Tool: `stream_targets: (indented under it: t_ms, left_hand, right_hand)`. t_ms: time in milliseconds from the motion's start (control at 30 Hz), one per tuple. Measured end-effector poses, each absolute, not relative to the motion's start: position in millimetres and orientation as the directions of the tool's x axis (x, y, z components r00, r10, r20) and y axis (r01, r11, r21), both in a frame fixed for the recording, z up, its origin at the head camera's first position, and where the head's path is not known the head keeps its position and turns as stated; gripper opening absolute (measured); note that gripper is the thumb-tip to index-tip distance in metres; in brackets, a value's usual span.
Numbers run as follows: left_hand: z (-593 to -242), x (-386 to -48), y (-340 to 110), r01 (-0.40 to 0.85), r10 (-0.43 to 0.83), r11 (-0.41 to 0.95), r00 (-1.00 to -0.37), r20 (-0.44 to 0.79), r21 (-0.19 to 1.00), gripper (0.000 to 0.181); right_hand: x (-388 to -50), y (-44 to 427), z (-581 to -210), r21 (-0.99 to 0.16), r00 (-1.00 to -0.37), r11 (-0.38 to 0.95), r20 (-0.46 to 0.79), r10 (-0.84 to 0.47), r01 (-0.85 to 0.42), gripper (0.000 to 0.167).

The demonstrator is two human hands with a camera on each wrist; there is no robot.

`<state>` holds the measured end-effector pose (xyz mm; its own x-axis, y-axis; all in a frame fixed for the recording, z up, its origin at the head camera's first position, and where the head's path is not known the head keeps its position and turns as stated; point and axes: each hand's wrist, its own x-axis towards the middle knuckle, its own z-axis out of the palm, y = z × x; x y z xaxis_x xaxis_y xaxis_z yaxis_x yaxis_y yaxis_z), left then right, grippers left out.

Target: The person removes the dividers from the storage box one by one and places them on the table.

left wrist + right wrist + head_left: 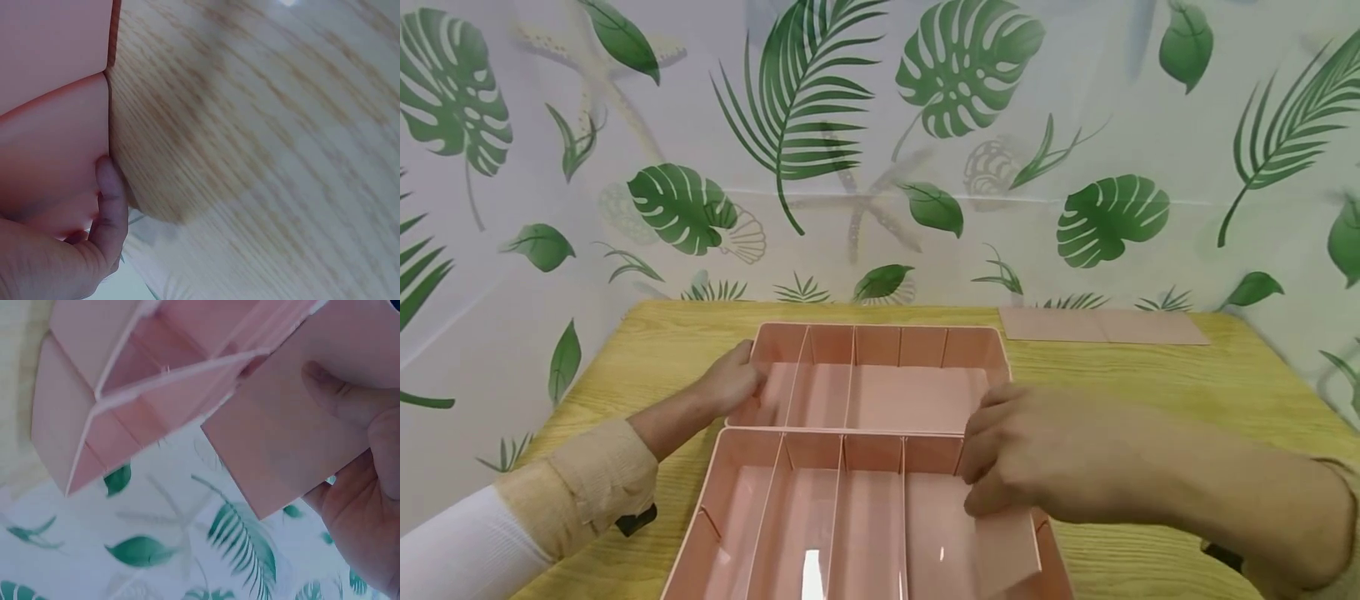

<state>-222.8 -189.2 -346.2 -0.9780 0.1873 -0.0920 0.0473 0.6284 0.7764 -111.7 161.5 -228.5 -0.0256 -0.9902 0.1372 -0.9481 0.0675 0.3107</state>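
Note:
Two pink divided organizer trays stand end to end on the table. At the left wall of the far tray (925, 400) my left hand (733, 379) grips the edge; the left wrist view shows a finger of that hand (62, 256) lying along the tray's edge. Over the right side of the near tray (871, 517), my right hand (1045, 450) pinches a flat pink divider panel (1009, 550). In the right wrist view the thumb lies flat across this divider (269, 444), with fingers behind it. Whether the panel touches the tray is unclear.
Flat pink panels (1105, 326) lie at the table's back right. Upright dividers (762, 525) split both trays into long compartments. The wood-grain table (1150, 383) ends at a leaf-patterned cloth (865, 208) behind it.

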Motion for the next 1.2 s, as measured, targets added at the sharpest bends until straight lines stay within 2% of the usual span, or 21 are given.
stream_targets:
  t_ms: [100, 200, 233, 333, 433, 533, 633, 767, 867, 967, 1133, 1200]
  left_hand:
    - [-346.8, -222.3, -189.4, 0.038, 0.182, 0.62, -0.979, -0.096, 0.784, 0.046]
    - [-348.2, -221.9, -189.6, 0.032, 0.185, 0.607, -0.977, -0.102, 0.794, 0.048]
    - [-348.8, -221.9, -189.6, 0.033, 0.187, 0.602, -0.977, -0.101, 0.798, 0.049]
    - [-349.7, -221.9, -189.4, 0.037, 0.193, 0.597, -0.976, -0.099, 0.801, 0.049]
    - [-350.0, -221.9, -188.9, 0.042, 0.193, 0.603, -0.977, -0.094, 0.796, 0.048]
    - [-350.0, -221.7, -188.4, 0.045, 0.195, 0.607, -0.976, -0.094, 0.793, 0.048]
    - [-350.1, -221.4, -188.1, 0.047, 0.198, 0.611, -0.976, -0.095, 0.79, 0.049]
    - [-349.9, -220.6, -187.9, 0.048, 0.198, 0.62, -0.975, -0.097, 0.783, 0.048]
    - [-349.6, -220.5, -187.8, 0.05, 0.195, 0.621, -0.977, -0.092, 0.782, 0.047]
    - [-348.7, -220.9, -188.2, 0.056, 0.198, 0.615, -0.977, -0.085, 0.786, 0.048]
    - [-346.8, -222.0, -188.0, 0.055, 0.199, 0.612, -0.976, -0.087, 0.789, 0.046]
    - [-346.8, -222.1, -188.3, 0.056, 0.198, 0.611, -0.977, -0.083, 0.79, 0.044]
  right_hand:
    - [-122.1, 173.3, -215.8, 0.256, -0.127, 0.175, 0.195, -0.973, -0.951, 0.046]
    - [-138.3, 193.3, -209.4, 0.221, -0.325, 0.365, 0.198, -0.925, -0.904, 0.049]
    - [-144.8, 201.0, -208.6, 0.223, -0.394, 0.427, 0.18, -0.901, -0.876, 0.046]
    - [-168.0, 225.1, -214.7, 0.224, -0.549, 0.571, 0.157, -0.821, -0.79, 0.035]
    - [-190.6, 247.5, -229.1, 0.228, -0.634, 0.65, 0.148, -0.759, -0.725, 0.023]
    - [-208.1, 266.7, -248.0, 0.226, -0.699, 0.704, 0.115, -0.706, -0.673, 0.018]
    - [-220.1, 282.5, -270.9, 0.248, -0.726, 0.716, 0.067, -0.684, -0.652, 0.015]
    - [-228.2, 295.7, -302.1, 0.317, -0.701, 0.678, 0.053, -0.711, -0.663, 0.013]
    - [-229.7, 300.5, -320.7, 0.337, -0.681, 0.66, 0.07, -0.729, -0.672, 0.017]
    - [-230.9, 304.6, -335.4, 0.311, -0.653, 0.637, 0.066, -0.755, -0.705, 0.017]
    - [-235.8, 313.5, -353.8, 0.212, -0.55, 0.551, 0.073, -0.832, -0.807, 0.014]
    - [-237.3, 315.7, -357.3, 0.178, -0.53, 0.537, 0.089, -0.843, -0.825, 0.014]
